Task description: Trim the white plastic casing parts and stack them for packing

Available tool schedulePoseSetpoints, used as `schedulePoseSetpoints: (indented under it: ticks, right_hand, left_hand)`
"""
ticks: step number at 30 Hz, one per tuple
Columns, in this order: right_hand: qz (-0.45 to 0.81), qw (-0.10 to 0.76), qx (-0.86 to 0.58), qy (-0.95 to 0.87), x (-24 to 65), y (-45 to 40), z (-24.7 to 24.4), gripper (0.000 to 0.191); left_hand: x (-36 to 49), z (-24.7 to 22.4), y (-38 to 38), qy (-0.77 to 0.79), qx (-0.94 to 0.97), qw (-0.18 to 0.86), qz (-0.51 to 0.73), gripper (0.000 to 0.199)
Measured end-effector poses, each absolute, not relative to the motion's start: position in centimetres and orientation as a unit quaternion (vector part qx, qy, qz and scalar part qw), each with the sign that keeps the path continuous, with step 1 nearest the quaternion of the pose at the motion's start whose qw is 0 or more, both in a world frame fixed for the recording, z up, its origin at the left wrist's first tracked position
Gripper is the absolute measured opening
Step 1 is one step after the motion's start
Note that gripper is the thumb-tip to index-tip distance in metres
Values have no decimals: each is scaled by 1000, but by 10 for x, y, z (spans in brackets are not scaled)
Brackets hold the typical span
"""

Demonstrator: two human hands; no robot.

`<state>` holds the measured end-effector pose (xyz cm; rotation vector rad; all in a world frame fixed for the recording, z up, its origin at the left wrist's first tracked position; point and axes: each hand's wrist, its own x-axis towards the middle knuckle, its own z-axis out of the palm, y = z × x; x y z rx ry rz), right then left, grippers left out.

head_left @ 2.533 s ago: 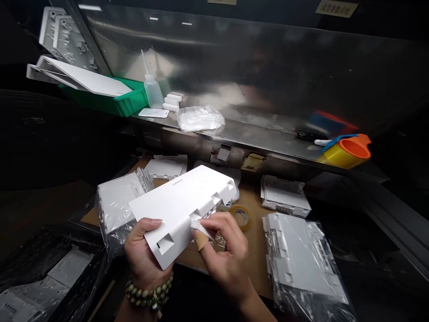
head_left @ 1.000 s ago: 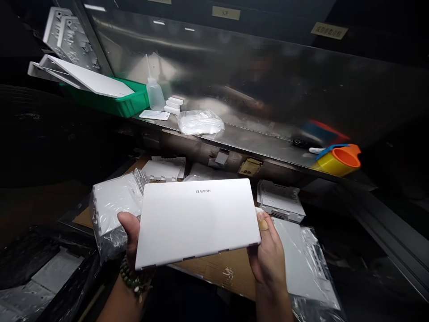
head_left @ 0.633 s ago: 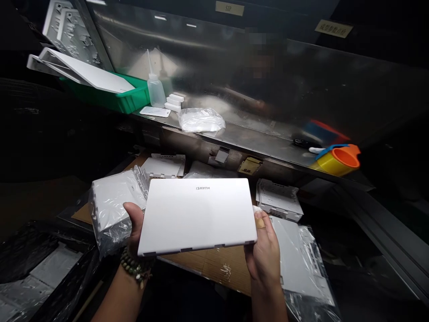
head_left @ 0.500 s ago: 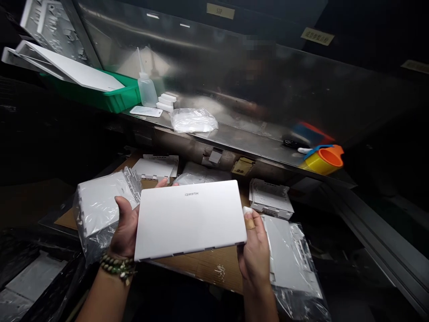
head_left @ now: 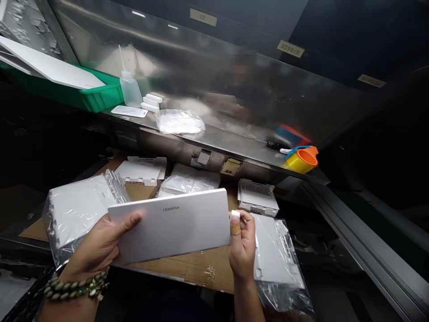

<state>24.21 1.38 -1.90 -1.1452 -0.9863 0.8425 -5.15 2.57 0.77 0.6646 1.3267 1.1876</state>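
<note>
In the head view a flat white plastic cover (head_left: pixel 177 228) with HUAWEI lettering, upside down to me, is held up tilted over the cardboard. My left hand (head_left: pixel 107 237) is closed on its left end, thumb on the top face and fingers underneath. At the cover's right edge is my right hand (head_left: pixel 243 241), fingers curled, pinching a small white block (head_left: pixel 235 215) against the thumb. Tan tape wraps that thumb. Whether these fingers also touch the cover's edge is hard to tell.
Bagged white covers lie left (head_left: pixel 78 205) and right (head_left: pixel 278 250); stacked covers (head_left: pixel 258 197) sit behind. Cardboard (head_left: pixel 194 268) lies below. A metal shelf (head_left: pixel 228 143) carries a green bin (head_left: pixel 103 96), squeeze bottle (head_left: pixel 131 89), white blocks (head_left: pixel 150 103), plastic bag (head_left: pixel 181 121) and tape dispenser (head_left: pixel 301 160).
My left thumb has come down onto the cover's top face. The cover has tilted and shifted left, and the camera view has turned slightly right. My right hand remains by its right edge.
</note>
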Motion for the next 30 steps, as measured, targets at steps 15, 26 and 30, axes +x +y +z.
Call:
schedulePoseSetpoints:
  ticks: [15,26,30]
  right_hand:
    - [581,638,-413,-293,248,17,-3,33]
    - [576,638,-428,-280,248,15,-3,34]
    - [574,639,-429,-281,246,16,-3,34]
  left_hand:
    - [-33,22,15,380,665,391,509,9]
    - [-31,18,15,366,661,406,514,8]
    - [-32,18,14,376,659,400,514,7]
